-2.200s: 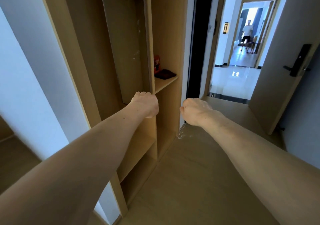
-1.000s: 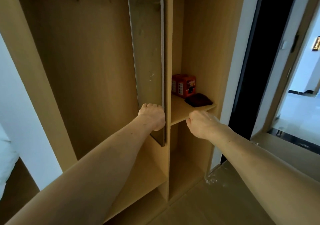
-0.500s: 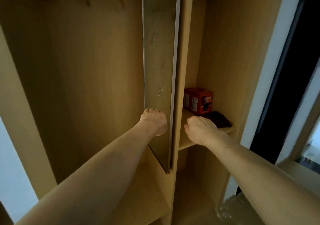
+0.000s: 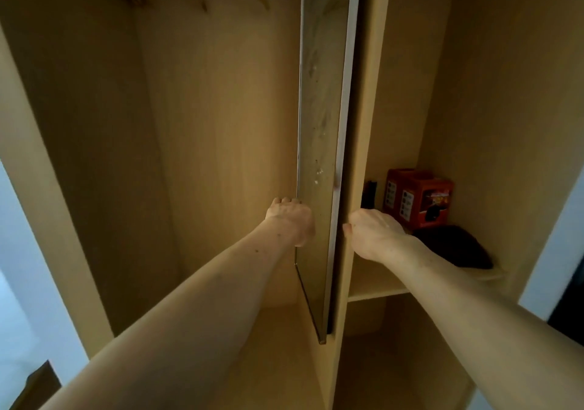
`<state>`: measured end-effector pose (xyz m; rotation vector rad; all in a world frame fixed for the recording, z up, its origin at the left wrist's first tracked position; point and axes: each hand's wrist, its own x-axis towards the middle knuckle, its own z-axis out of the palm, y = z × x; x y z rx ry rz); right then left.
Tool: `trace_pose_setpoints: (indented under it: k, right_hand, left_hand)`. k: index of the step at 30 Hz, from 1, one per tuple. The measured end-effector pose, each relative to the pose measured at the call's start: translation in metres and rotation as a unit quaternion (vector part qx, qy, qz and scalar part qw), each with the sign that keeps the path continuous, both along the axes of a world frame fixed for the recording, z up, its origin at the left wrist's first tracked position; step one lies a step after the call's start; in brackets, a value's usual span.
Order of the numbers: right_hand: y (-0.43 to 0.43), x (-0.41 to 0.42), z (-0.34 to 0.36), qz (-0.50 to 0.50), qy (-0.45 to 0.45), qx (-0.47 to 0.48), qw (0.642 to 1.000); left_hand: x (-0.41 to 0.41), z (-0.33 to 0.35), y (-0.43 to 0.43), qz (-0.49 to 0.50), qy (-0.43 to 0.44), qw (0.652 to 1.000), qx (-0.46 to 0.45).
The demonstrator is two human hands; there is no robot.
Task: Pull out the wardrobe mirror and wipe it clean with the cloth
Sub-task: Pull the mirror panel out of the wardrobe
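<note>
Head view: mirror (image 4: pixel 319 144) is sitting edge-on inside the wardrobe (image 4: pixel 221 109), flat against the centre divider (image 4: pixel 366 125), long axis running 12 to 6 o'clock. Glass is facing toward 9 o'clock, smudges and white specks showing near mid-height.

Left hand (image 4: pixel 292 223) is curling over the mirror's far edge at about 9 o'clock of the glass, fingers wrapped behind it, closed on the frame edge. Right hand (image 4: pixel 373 234) is sitting at 3 o'clock of the mirror's pale front edge, thumb tip just beside it; fingers are bent but I can't tell whether they're gripping the frame or only bracing on the divider.

Key relation: the mirror is lying between the two hands, left one nearer and already holding it. Judging from that, the pull needs to be coming straight back toward the camera, along the slide, not sideways.

Cloth: a dark folded thing (image 4: pixel 455 245) is lying on the shelf (image 4: pixel 373 286) at 3 o'clock, just behind the right wrist, beside an orange box (image 4: pixel 420 197). Probably the cloth, not certain. Right hand is the nearer one for it.

Wiping not yet started; mirror not yet out.
</note>
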<state>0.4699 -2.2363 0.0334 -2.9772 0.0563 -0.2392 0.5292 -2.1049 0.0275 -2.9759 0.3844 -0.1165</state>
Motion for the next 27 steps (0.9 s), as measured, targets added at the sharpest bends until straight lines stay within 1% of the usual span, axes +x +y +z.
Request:
trace_pose_setpoints:
  k: [5, 8, 12, 17, 21, 27]
  right_hand:
    - [-0.038, 0.02, 0.004, 0.066, 0.003, 0.003, 0.998]
    - [-0.049, 0.027, 0.005, 0.101, 0.012, 0.004, 0.995]
    - [-0.056, 0.032, 0.0, 0.134, 0.011, 0.017, 0.991]
    - [-0.059, 0.04, 0.001, 0.167, 0.015, 0.009, 0.986]
    - [-0.056, 0.047, 0.009, 0.176, 0.016, -0.009, 0.984]
    - [-0.044, 0.058, 0.015, 0.146, 0.004, -0.003, 0.989]
  left_hand:
    - [0.003, -0.002, -0.029, 0.046, 0.002, 0.999, -0.023]
    - [0.0, -0.004, -0.036, 0.074, -0.002, 0.996, -0.043]
    - [-0.009, -0.008, -0.041, 0.105, 0.005, 0.994, -0.043]
    - [-0.011, -0.003, -0.042, 0.104, -0.009, 0.993, -0.046]
    - [-0.006, 0.005, -0.042, 0.092, -0.035, 0.994, -0.038]
    - [0.003, 0.008, -0.037, 0.089, -0.033, 0.995, -0.015]
